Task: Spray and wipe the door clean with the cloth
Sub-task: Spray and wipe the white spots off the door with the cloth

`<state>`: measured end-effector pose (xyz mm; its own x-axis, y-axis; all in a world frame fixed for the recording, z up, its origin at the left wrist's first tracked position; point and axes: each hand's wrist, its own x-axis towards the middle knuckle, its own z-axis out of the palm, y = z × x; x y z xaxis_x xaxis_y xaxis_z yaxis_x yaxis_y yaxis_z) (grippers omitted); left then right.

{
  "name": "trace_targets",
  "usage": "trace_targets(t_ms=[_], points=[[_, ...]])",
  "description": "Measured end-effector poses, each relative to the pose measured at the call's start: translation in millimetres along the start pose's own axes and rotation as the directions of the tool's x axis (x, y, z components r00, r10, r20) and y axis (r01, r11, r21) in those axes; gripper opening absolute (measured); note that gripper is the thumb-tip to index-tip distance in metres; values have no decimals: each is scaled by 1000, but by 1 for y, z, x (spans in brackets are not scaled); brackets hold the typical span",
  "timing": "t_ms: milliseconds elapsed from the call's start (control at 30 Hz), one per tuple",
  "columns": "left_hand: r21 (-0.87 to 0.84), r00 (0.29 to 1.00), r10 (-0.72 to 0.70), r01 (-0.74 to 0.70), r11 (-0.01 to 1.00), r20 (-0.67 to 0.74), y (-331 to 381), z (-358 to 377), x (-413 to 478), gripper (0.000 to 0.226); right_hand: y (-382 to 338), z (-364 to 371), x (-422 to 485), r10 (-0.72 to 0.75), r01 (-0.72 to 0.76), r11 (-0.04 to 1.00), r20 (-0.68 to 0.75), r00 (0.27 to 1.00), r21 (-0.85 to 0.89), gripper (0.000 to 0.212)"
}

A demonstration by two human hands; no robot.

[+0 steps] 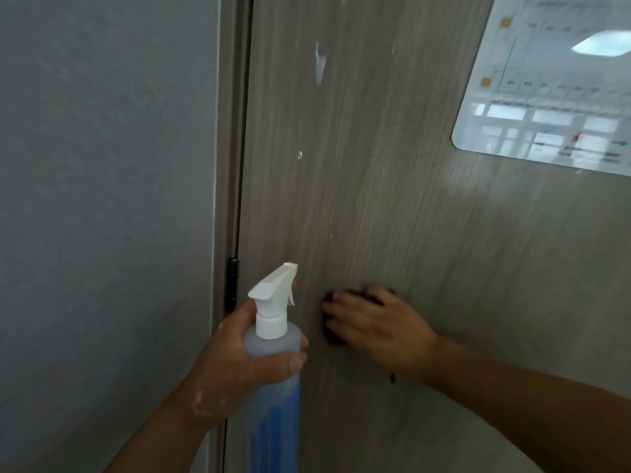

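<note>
L grip [232, 360] on bottle [273, 339] by door edge [244, 199], R grip [379, 329] presses cloth [332, 339]

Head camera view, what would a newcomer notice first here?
The left hand grips a translucent plastic spray bottle with a white trigger, low centre. Beside it the right hand presses a dark cloth flat against the grey wood-grain door. White spray streaks cling higher up.

Soft, even indoor light, fairly dim. Bright glare of a ceiling lamp mirrored in the glossy notice [546, 97]. Faint, diffuse shadow on the door [375, 165] above the right hand [379, 332]. Soft focus throughout; notice print unreadable; leaning verticals at left.
</note>
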<state>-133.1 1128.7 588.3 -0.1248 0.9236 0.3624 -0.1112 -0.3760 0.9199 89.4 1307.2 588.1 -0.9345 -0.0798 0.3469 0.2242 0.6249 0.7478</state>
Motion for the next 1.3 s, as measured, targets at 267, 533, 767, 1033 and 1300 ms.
trace_targets(t_ms=[267,533,767,1033,1300], points=[[-62,1000,-7,7,998,4,1,6,1,77,82,-67,103,529,-556,830,-367,765,40,33],[-68,999,19,-16,998,48,7,8,2,84,-48,11,-16,93,-101,994,134,987,52,31],[-19,997,73,-73,997,-28,25,2,20,70,7,-33,-46,296,-295,955,-44,954,17,39],[63,984,174,-171,983,-47,83,2,79,59,116,-103,71,612,-624,773,-389,688,112,39],[67,992,120,-119,991,-23,77,-4,93,66,53,-33,50,365,-394,919,-317,876,-31,38]])
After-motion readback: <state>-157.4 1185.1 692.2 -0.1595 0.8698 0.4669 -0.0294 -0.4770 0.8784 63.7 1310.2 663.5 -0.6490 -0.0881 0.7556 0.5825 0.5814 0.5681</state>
